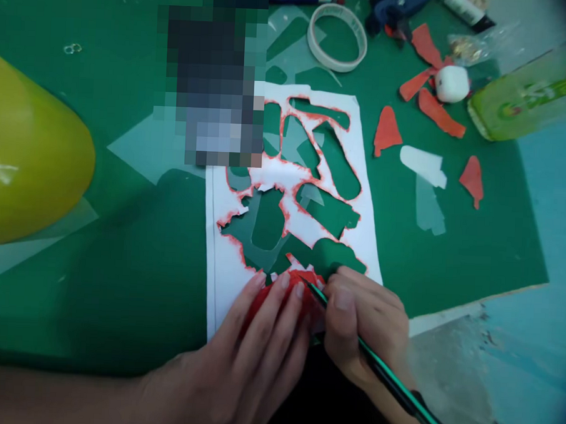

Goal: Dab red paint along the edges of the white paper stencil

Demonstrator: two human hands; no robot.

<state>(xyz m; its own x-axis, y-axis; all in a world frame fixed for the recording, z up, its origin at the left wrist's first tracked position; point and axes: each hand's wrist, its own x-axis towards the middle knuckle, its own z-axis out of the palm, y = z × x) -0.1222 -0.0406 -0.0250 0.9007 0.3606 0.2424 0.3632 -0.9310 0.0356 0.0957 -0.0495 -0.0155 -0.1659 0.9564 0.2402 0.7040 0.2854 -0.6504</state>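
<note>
My right hand [360, 321] grips a slim green-and-black striped pencil [388, 378]. Its dark tip meets a red-coloured piece [308, 277] near the lower edge of a white paper sheet [223, 297]. My left hand [253, 354] lies with fingers stretched out over the red piece, pressing it down and covering much of it. Several red-edged openings are cut through the sheet, and green surface and clear film show through them. The cut edges around the largest opening are jagged.
A roll of tape [336, 59] lies beyond the sheet. To the right are red cut-outs [388, 130], a white cut-out [421, 165], a white rounded block [452, 84] and a green-labelled bottle [527, 91]. A large yellow object [36, 157] occupies the left side. One patch is pixelated.
</note>
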